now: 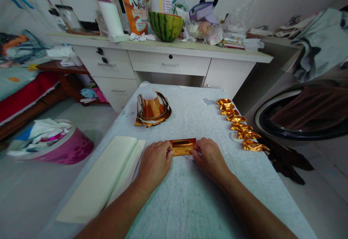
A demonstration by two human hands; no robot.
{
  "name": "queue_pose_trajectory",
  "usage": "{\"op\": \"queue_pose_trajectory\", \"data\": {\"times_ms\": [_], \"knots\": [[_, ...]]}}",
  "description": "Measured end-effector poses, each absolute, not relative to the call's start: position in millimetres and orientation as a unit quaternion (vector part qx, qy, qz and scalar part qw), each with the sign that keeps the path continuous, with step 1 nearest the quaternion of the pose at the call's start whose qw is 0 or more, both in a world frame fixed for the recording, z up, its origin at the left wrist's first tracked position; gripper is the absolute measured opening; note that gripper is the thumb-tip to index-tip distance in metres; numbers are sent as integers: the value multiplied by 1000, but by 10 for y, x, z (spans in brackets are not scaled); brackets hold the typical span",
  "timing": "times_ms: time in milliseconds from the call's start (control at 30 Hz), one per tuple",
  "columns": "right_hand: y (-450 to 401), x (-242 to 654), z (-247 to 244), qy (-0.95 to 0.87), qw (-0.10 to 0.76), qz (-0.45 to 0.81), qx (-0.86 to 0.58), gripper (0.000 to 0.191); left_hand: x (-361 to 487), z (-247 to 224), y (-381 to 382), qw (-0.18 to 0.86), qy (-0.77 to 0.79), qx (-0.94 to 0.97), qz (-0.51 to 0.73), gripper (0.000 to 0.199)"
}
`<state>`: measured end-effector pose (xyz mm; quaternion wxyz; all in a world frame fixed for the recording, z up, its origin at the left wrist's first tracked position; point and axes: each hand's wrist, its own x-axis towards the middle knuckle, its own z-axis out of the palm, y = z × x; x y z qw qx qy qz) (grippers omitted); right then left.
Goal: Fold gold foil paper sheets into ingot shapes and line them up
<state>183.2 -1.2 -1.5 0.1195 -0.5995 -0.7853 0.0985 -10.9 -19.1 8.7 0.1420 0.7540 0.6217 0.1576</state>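
A rectangle of shiny gold foil paper [182, 147] lies flat on the table between my hands. My left hand [159, 158] pinches its left end, fingers curled. At the right end, my right hand [207, 154] grips the lower corner between thumb and fingers. Behind it to the left stands a curled stack of gold foil sheets [153, 109]. Several folded gold foil pieces [240, 127] form a row along the table's right edge. Beside my left forearm rests a stack of pale paper [102, 177], partly covered by that arm.
The cloth-covered table [187, 112] reaches a white desk [170, 63] holding a half watermelon [166, 26], an orange bag [136, 8] and clutter. A pink bin [67, 146] stands on the floor at left, a washing machine [284, 115] at right.
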Motion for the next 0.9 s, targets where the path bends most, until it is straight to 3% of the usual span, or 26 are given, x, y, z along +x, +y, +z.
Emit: {"op": "queue_pose_trajectory", "data": {"times_ms": [900], "knots": [[-16,1828,7,-786,110,98,-601,10,-141,20,-233,156,630,739,180,11]]}}
